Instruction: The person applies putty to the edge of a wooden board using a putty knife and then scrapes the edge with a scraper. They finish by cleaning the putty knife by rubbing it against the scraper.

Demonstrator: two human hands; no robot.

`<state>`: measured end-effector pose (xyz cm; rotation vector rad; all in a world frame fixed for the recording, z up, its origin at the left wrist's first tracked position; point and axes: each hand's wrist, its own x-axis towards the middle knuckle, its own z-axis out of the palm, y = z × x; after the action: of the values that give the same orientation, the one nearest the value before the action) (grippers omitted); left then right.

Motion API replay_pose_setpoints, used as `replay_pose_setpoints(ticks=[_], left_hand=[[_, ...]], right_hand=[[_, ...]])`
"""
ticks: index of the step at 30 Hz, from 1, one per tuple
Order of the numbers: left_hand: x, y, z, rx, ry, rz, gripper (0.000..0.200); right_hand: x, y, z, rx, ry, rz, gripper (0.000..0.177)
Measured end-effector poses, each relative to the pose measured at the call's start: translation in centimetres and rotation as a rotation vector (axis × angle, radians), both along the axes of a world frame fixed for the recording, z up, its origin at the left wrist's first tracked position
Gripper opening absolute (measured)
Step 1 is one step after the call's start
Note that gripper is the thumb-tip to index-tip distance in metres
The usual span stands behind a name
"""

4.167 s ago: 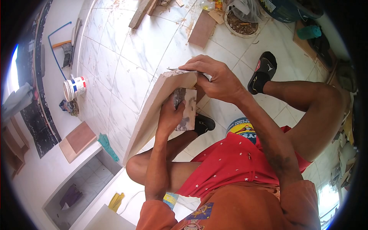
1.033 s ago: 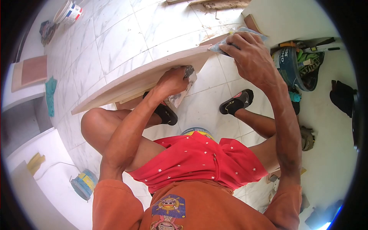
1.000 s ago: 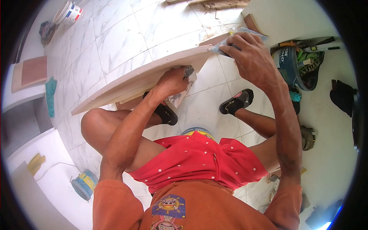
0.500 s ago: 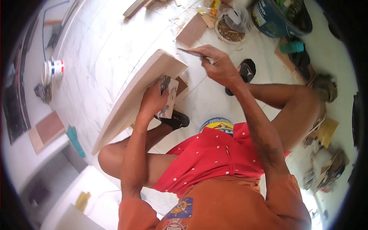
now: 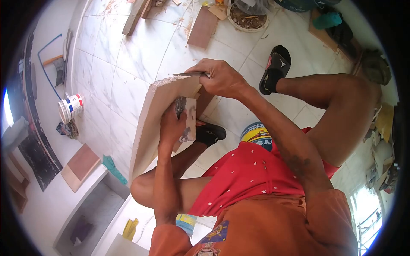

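Note:
My left hand (image 5: pixel 172 126) is closed around a flat rectangular plate (image 5: pixel 189 112) with grey smears and a dark part near the thumb. Beside it leans a long pale board (image 5: pixel 143 123), standing on edge by my bent leg. My right hand (image 5: pixel 222 79) grips a putty knife (image 5: pixel 183 74), whose thin blade lies at the board's top end. Whitish, rough material shows along that end. The knife's handle is mostly hidden in my fingers.
A paint bucket (image 5: pixel 256 134) stands between my legs. A white tub (image 5: pixel 70 108) is at left, near a teal cloth (image 5: pixel 113 168). Wood pieces (image 5: pixel 203 27) and a round basin of debris (image 5: pixel 247 19) lie ahead on the tiles. A ledge (image 5: pixel 92 187) runs lower left.
My right hand has come down and left, bringing the putty knife from the air onto the board's top end. The board now stands steeper in view. The left hand keeps its hold; the view has shifted.

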<state>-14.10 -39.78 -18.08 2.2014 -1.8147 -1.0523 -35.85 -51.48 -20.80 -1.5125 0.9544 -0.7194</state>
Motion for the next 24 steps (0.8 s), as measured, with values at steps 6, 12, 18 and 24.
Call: replay_pose_setpoints(ticks=[6,12,18,24], left_hand=[[-0.2,-0.4,0.7,0.074,-0.001,0.026,0.051],[-0.3,-0.2,0.7,0.022,0.004,0.016,0.051],[-0.1,-0.3,0.5,0.044,0.03,0.026,0.053],[-0.1,-0.2,0.4,0.096,-0.002,0.049,0.053]], right_hand=[[0.4,0.5,-1.2,-0.104,-0.047,-0.023,0.04],[1.2,2.1,-2.2,-0.214,-0.092,-0.059,0.049],[-0.4,2.6,-3.0,-0.422,-0.003,-0.011,0.05],[0.1,1.8,-1.0,-0.263,-0.064,-0.126,0.044]])
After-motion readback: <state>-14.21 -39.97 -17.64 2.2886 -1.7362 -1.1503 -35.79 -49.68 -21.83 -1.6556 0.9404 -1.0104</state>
